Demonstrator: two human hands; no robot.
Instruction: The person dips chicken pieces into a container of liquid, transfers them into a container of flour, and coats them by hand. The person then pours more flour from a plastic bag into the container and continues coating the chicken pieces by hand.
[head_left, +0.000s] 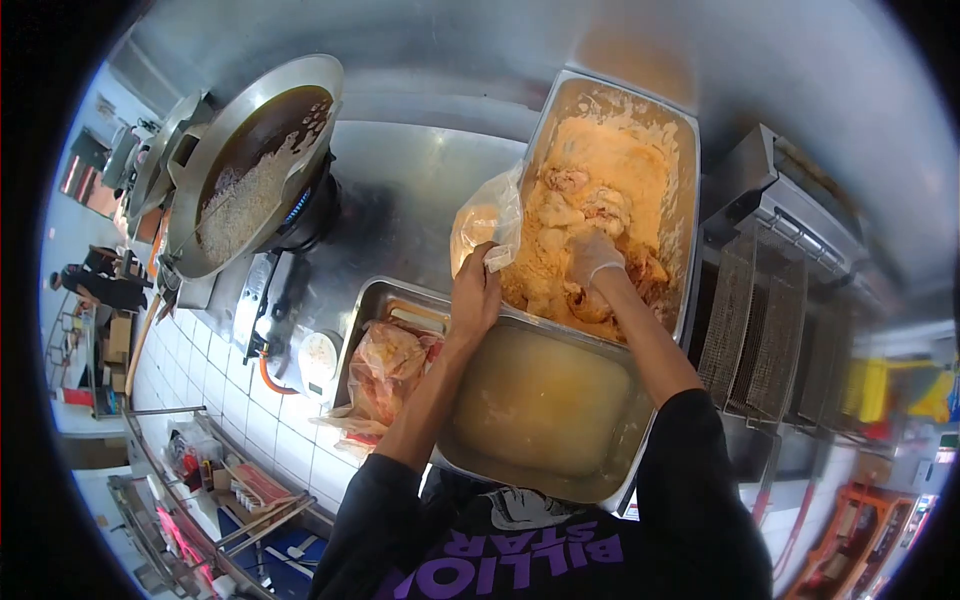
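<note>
The plastic bag (483, 222) hangs at the near left corner of the flour tray (692, 200), and the fingers of the left hand (474, 292) are closed on its lower edge. The floured chicken pieces (560, 200) lie just right of the bag; the right hand (594, 256) is nearer and rests on them, fingers bent, but I cannot tell if they grip. The tray's long axis runs away from the person. A batter pan (540, 400) stands closer on the surface (420, 190)

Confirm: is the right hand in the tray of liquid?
No, the right hand rests on floured pieces in the flour tray, beyond the liquid tray.
</note>
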